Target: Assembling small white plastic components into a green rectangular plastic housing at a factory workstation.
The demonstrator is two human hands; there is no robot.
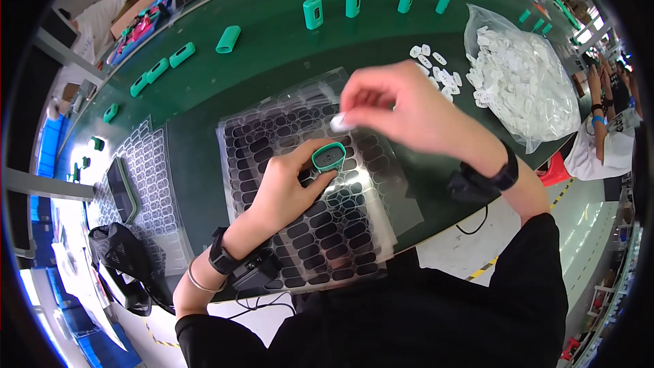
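Observation:
My left hand (283,187) grips a small green plastic casing (329,157), its open oval end turned up with a dark inside showing. Between the thumb and fingers of my right hand (392,105) is a small white oval plastic piece (340,123), held just above and beyond the casing, apart from it. Under both hands lie stacked clear sheets (327,238) of dark rounded cut-outs. More white oval pieces (439,76) are scattered on the green table (272,48), to the right of my right hand.
A clear plastic bag (521,82) full of white pieces lies at the right. Green casings (313,13) stand along the far side; others (157,69) lie at the left. Another clear sheet (146,177), a phone-like device (122,189) and a black mesh pouch (122,252) are at the left edge.

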